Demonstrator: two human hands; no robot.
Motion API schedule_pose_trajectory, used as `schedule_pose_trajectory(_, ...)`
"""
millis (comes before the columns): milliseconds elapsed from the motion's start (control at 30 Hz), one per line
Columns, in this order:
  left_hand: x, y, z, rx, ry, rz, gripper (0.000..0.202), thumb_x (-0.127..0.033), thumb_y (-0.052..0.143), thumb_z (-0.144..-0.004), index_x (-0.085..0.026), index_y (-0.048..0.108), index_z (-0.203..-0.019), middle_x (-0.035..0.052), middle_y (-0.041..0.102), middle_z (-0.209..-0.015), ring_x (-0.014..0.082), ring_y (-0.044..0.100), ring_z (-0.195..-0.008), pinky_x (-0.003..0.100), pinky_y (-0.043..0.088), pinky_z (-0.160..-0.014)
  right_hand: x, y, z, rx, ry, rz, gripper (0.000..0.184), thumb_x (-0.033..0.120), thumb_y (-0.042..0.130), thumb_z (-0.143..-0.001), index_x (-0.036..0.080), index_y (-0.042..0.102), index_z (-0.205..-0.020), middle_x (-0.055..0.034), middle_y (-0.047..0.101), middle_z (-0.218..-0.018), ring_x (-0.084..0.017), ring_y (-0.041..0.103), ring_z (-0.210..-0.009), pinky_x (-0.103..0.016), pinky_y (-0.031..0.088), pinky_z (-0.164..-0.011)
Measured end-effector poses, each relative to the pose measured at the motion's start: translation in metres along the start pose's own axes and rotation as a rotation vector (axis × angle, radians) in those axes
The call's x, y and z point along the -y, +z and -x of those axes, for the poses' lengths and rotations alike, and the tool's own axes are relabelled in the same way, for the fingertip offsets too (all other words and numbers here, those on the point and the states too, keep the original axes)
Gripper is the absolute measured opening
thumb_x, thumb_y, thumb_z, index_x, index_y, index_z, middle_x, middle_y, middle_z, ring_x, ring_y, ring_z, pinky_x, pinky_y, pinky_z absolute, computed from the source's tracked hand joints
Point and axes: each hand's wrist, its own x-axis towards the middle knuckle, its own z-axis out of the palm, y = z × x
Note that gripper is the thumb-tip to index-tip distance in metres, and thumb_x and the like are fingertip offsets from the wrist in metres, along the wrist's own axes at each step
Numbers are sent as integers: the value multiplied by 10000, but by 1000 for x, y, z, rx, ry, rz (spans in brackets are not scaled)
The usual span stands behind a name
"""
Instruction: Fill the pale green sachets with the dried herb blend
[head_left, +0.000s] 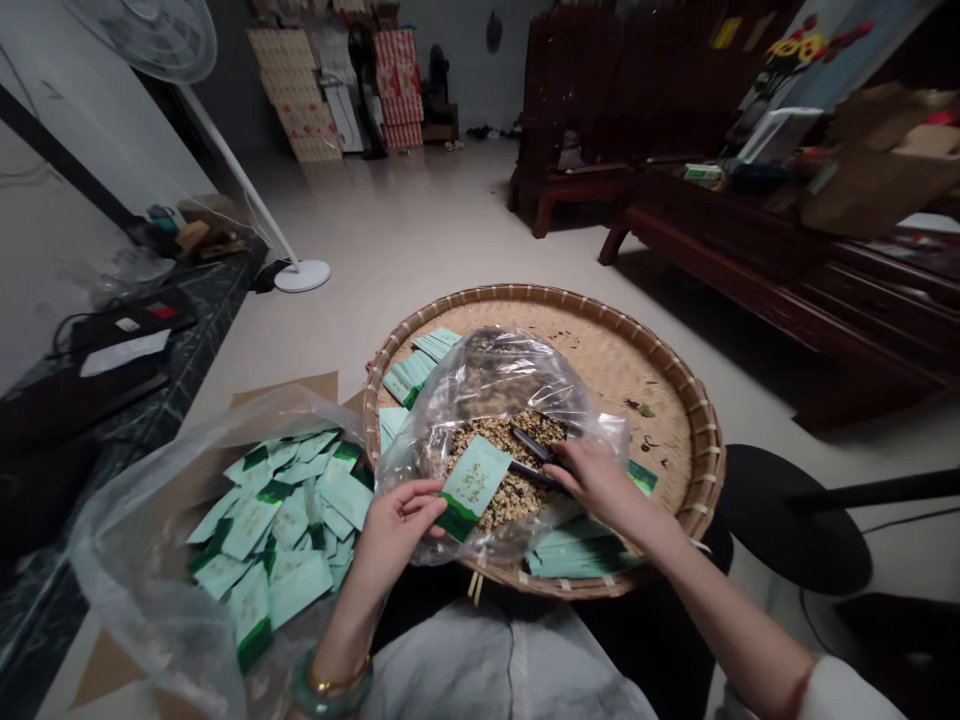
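Between the thumb and fingers of my left hand (405, 522) is a pale green tea packet (475, 482) with a dark green lower end and gold characters. It is held above a clear plastic bag (510, 365) containing a loose dry mix (514, 508) of light and dark bits. My right hand (600, 480) grips dark tongs (531, 443), whose two arms spread over the mix toward the packet. One arm's tip is hidden behind the packet. The bag sits in a round woven bamboo tray (701, 430). Flat packets (577, 550) are stacked at the tray's near edge, below my right hand.
More packets (412, 372) lie along the tray's left side. A large plastic bag (150, 560) on the left holds many loose packets (289, 520). A white standing fan (302, 276), a dark wooden table (750, 270) and a black round base (795, 520) stand around.
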Motion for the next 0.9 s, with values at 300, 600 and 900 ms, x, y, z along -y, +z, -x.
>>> schedule_pose_trajectory(300,6,9,7,112,0,-67,294,-298,784,-577,-134,727,-814,45,725,-651,155,661,-581,234,558,-522,71,2,-25,-49,-143,-475,219,341,521,-908,178,606,-788,-5,622,-672,-132,554,-602,-236,412,-581)
schedule_pose_trajectory(600,7,1,4,-76,55,148,332,-325,828,-553,-145,650,-768,-20,684,-609,110,631,-469,201,533,-496,53,-13,-18,187,81,-740,439,504,328,-950,174,585,-814,45,476,-511,-103,443,-429,-210,344,-433)
schedule_pose_trajectory(900,7,-13,-2,-425,313,662,330,-253,773,-681,-177,631,-969,49,751,-930,132,714,-777,176,550,-663,31,-16,12,705,-49,175,183,236,598,-814,238,759,-902,-54,745,-793,-209,687,-747,-232,393,-591)
